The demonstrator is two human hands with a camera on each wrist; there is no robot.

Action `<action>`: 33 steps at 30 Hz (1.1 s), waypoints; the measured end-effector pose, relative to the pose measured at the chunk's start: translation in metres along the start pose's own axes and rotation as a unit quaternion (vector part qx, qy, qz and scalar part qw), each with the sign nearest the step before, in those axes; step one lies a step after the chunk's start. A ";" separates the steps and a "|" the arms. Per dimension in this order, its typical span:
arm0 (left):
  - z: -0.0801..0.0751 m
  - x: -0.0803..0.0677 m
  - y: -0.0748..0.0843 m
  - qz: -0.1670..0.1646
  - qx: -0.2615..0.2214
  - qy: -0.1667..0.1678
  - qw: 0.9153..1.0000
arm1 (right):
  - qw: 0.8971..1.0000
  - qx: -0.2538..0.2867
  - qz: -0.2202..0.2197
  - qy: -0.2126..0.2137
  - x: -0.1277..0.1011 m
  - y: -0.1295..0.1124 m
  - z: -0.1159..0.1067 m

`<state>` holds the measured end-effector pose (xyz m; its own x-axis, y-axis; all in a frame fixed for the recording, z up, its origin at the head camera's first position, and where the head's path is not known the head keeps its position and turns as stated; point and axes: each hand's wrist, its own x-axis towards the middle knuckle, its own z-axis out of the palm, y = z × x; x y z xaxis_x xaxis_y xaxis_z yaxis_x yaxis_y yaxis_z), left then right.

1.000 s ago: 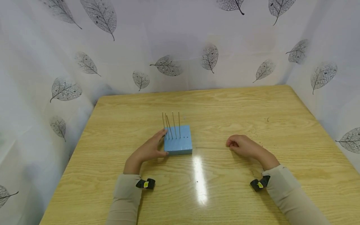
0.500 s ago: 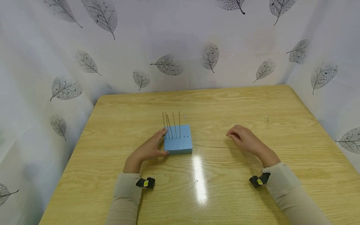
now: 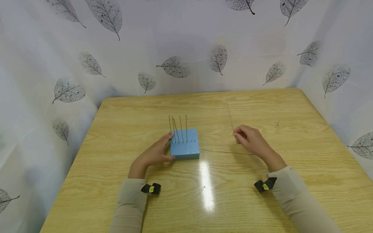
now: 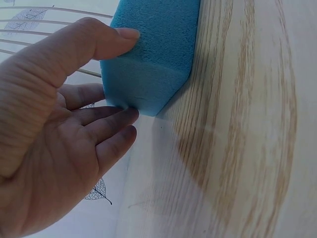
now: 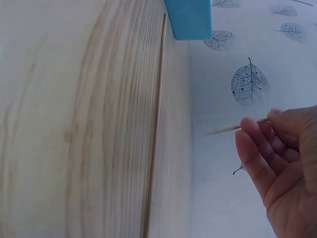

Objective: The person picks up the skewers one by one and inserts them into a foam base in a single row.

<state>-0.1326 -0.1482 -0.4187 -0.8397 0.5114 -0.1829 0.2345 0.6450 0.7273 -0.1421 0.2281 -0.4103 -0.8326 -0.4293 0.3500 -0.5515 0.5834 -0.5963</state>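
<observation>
My left hand holds a blue foam block by its left side; in the left wrist view the thumb lies on one face and the fingers touch around the end. Several thin brown sticks stand in a row in the block, some leaning. Two small dark holes show at the row's right end. Right of the block, above the table, my right hand pinches another thin stick between thumb and fingertips; in the head view it points away and up. One more stick lies on the table beneath that hand.
The wooden table bears a small curled scrap at right and a dark speck in front. A white curtain printed with leaves hangs behind and at both sides.
My right hand has risen from the table and moved slightly away from me and left, bringing up a stick that now points away. One stick stays lying. The left hand keeps its place.
</observation>
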 end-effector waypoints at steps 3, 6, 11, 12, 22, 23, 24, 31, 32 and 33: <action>-0.001 0.000 0.000 0.002 0.000 0.000 1.000 | 1.000 0.004 -0.003 0.010 0.002 -0.003 0.001; -0.001 0.000 0.001 0.006 0.004 0.001 1.000 | 1.000 0.003 -0.006 0.020 0.004 -0.006 0.002; -0.001 -0.001 0.001 0.010 0.004 0.003 1.000 | 0.999 0.006 -0.018 0.031 0.007 -0.010 0.003; -0.001 -0.001 0.001 0.009 0.003 0.002 1.000 | 0.999 0.007 -0.022 0.032 0.008 -0.011 0.004; -0.001 -0.002 0.003 0.008 -0.002 0.000 1.000 | 0.998 0.027 -0.048 0.027 0.017 -0.019 0.010; -0.001 -0.002 0.003 0.009 -0.002 -0.001 1.000 | 0.998 0.028 -0.048 0.027 0.019 -0.020 0.010; -0.001 -0.002 0.003 0.009 -0.002 -0.001 1.000 | 0.998 0.030 -0.048 0.026 0.020 -0.022 0.011; -0.001 -0.002 0.002 0.008 -0.003 -0.003 1.000 | 0.997 0.046 -0.063 0.019 0.032 -0.033 0.018; -0.001 -0.002 0.002 0.008 -0.003 -0.003 1.000 | 0.997 0.049 -0.065 0.018 0.033 -0.035 0.019; -0.001 -0.002 0.002 0.007 -0.002 -0.003 1.000 | 0.996 0.053 -0.067 0.018 0.035 -0.036 0.021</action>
<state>-0.1313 -0.1487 -0.4163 -0.8337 0.5232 -0.1768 0.2435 0.6356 0.7326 -0.1501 0.1774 -0.3918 -0.7543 -0.4725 0.4559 -0.6507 0.4456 -0.6148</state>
